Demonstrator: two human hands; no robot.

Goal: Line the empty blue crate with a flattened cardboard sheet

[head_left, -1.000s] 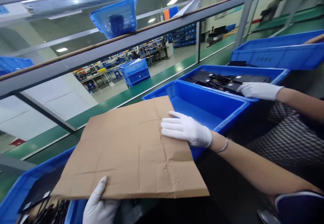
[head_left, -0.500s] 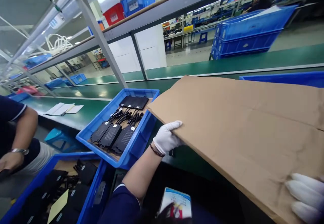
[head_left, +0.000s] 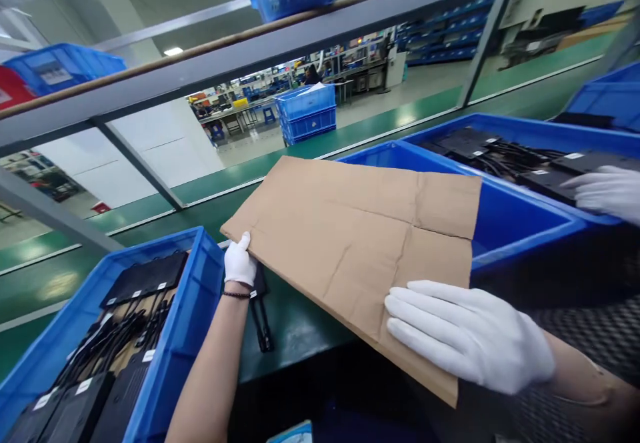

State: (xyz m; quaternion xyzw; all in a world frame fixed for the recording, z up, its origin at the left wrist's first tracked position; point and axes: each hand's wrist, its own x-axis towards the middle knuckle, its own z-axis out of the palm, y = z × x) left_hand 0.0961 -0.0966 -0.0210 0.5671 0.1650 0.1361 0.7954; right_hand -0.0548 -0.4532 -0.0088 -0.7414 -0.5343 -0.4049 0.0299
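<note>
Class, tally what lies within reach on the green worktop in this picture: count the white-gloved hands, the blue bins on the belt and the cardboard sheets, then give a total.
White-gloved hands: 3 (left hand, right hand, a co-worker's hand)
Blue bins on the belt: 3 (left bin, middle bin, right bin)
Cardboard sheets: 1 (cardboard sheet)
Total: 7

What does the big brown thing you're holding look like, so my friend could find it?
Look at the green belt between the blue bins. Over it lies a flat, creased brown cardboard sheet, held by the left hand and right hand. It is the only brown sheet among blue plastic and black parts.
</note>
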